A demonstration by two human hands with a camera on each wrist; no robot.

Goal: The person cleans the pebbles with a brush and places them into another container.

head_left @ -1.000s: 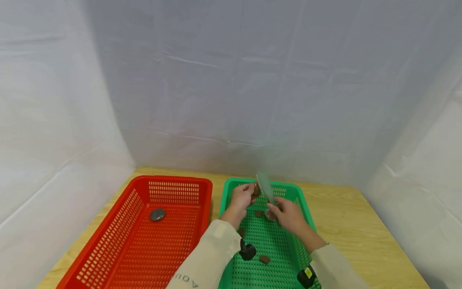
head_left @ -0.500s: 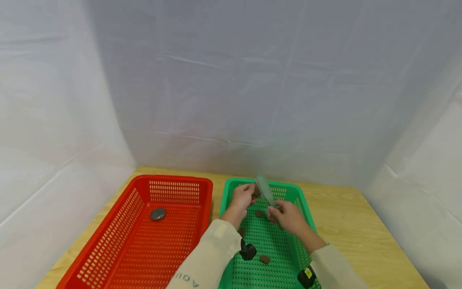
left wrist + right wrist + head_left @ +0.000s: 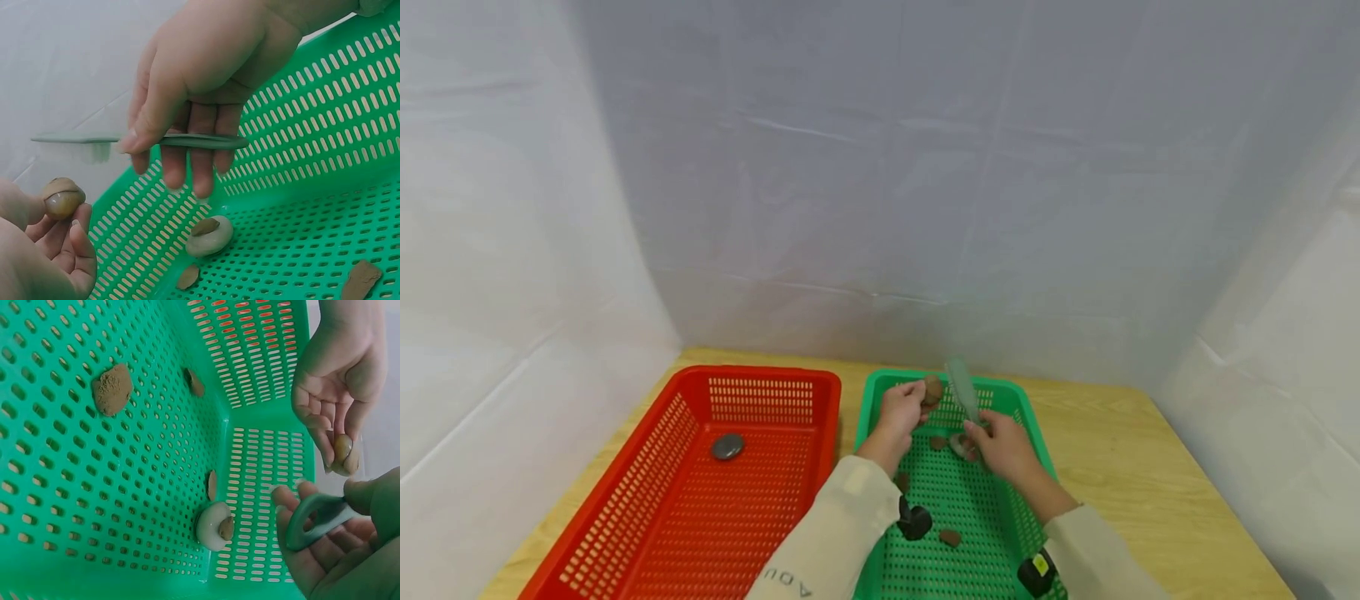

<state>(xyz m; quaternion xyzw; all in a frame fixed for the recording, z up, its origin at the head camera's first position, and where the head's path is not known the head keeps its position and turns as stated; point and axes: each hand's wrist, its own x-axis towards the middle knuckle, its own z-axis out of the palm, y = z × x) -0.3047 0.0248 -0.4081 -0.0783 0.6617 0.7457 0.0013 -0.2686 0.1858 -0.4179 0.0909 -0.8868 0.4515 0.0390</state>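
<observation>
My left hand (image 3: 901,412) pinches a smooth yellowish stone (image 3: 64,203) partly coated in brown mud, above the far end of the green basket (image 3: 970,504). My right hand (image 3: 1002,446) grips a pale green brush (image 3: 961,387) by its handle, thumb on top in the left wrist view. The brush head is apart from the stone, just to its right, bristles toward the left hand. Below the right hand, a whitish stone (image 3: 210,525) with a brown mud piece on it lies in the basket.
Several brown mud flakes, one of them a larger flake (image 3: 112,389), lie on the basket floor. A red basket (image 3: 831,417) stands to the left with one dark grey stone (image 3: 727,446) inside. White sheeting (image 3: 880,208) closes off the table's (image 3: 1112,467) back and sides.
The brush head has moved off the stone to the right, after its bristles were against it. More of the brown-coated stone shows. The left hand stays in place.
</observation>
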